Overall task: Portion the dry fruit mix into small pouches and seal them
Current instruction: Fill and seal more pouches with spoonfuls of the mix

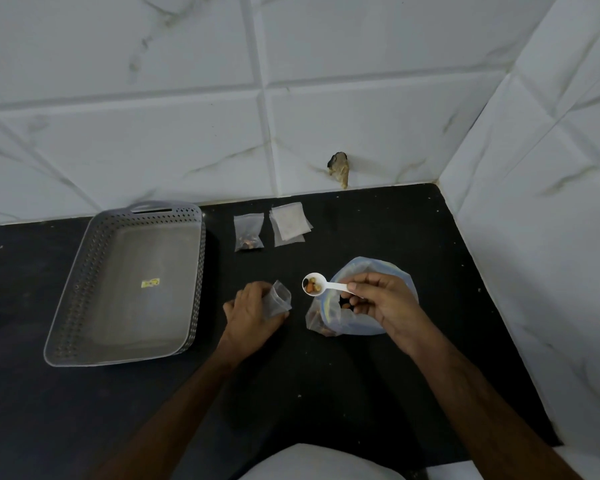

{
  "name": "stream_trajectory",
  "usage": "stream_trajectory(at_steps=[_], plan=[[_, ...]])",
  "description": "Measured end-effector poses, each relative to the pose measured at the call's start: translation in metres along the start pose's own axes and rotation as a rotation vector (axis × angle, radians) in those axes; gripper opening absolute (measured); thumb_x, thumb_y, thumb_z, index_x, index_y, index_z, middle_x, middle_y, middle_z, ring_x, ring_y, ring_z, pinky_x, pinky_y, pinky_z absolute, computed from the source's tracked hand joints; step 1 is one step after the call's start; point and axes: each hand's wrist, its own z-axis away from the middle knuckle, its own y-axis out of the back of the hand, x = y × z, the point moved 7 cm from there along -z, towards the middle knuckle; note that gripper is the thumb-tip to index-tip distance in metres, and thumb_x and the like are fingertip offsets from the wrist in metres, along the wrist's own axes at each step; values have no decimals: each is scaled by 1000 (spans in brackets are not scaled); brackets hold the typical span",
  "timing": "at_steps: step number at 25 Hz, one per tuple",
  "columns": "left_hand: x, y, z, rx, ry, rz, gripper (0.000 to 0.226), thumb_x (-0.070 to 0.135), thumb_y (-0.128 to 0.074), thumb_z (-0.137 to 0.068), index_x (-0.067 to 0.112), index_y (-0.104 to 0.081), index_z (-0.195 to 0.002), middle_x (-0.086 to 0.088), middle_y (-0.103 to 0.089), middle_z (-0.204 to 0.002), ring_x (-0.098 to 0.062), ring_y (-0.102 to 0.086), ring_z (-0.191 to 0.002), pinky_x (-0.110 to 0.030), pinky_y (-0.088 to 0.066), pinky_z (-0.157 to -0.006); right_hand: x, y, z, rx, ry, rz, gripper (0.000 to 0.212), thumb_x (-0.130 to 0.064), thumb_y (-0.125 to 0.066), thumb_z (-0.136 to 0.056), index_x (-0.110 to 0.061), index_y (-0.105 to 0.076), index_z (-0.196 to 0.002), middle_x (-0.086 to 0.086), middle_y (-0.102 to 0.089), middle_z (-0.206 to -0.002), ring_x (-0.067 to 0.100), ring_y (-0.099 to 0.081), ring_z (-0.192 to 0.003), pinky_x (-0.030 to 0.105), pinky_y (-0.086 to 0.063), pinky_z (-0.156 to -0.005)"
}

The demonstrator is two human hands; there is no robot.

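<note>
My right hand (381,299) pinches the handle of a white plastic spoon (315,284), whose bowl carries a few nuts and raisins. The spoon hovers left of the open bluish bag of dry fruit mix (357,322), which lies under my right hand. My left hand (252,315) holds a small clear pouch (278,299) upright on the black counter, just left of the spoon. A filled small pouch (248,233) lies farther back, beside a stack of empty pouches (290,224).
A grey perforated plastic basket (84,299) with a yellow sticker inside stands on the left of the black counter (361,393). White marble-look tiled walls close the back and the right side. A hole (339,168) marks the back wall.
</note>
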Motion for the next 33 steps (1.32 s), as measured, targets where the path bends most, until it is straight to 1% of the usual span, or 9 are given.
stream_trajectory(at_steps=[5,10,12,15,17,21,27,30,33], plan=[[42,17,11,8,-108,412,51,43,-72,-88,36,-38,-127,23,-55,-121,-8,-57,-114,-46,-49,-101,-39,-19,22,-24,231,183,17,-5,-64,-96,-14,-78,-100,13,-74,-87,11,-64,-73,22,-53,-66],[61,22,14,89,-176,401,56,61,-67,-84,42,-36,-127,13,-56,-126,-15,-59,-116,-50,-51,-98,-58,-33,33,43,459,518,17,-12,-66,-95,-25,-75,-102,-8,-71,-84,3,-64,-75,25,-54,-70],[61,23,14,109,-170,400,56,67,-65,-83,45,-35,-126,12,-57,-127,-17,-60,-116,-51,-52,-97,-71,-48,47,65,763,765,19,-8,-68,-93,-21,-74,-105,-12,-69,-89,4,-63,-81,26,-53,-76],[67,26,16,156,-202,445,46,56,-66,-88,45,-37,-122,16,-58,-118,-18,-65,-105,-56,-53,-89,-65,-74,66,-27,1188,1176,23,-10,-61,-92,-15,-73,-111,-1,-71,-105,13,-63,-96,24,-47,-86],[73,29,17,180,-238,459,43,50,-66,-90,38,-39,-122,19,-56,-114,-18,-65,-100,-56,-54,-85,-59,-74,63,-35,1196,1232,30,-19,-49,-94,-16,-72,-114,-1,-70,-110,15,-63,-100,23,-45,-88],[70,28,14,181,-234,454,43,45,-68,-91,35,-39,-122,11,-60,-112,-18,-65,-99,-55,-53,-84,-64,-68,60,-22,1147,1015,29,-19,-51,-92,-14,-72,-112,3,-73,-106,21,-69,-95,35,-56,-83],[75,36,13,198,-240,472,44,45,-66,-90,33,-39,-122,5,-58,-108,-16,-64,-93,-46,-56,-79,-70,-49,57,85,994,699,24,-22,-59,-93,-21,-76,-109,-8,-72,-105,5,-65,-101,25,-53,-89],[78,40,12,218,-259,481,40,42,-67,-90,31,-42,-120,5,-58,-109,-17,-63,-95,-45,-55,-80,-67,-49,54,70,971,672,23,-20,-61,-92,-23,-75,-109,-9,-72,-106,6,-66,-103,15,-49,-92],[84,41,12,217,-283,488,37,39,-67,-91,36,-43,-119,6,-57,-111,-16,-63,-98,-44,-55,-82,-67,-51,56,78,981,707,24,-20,-62,-91,-24,-74,-111,-15,-68,-108,5,-65,-103,15,-48,-93]])
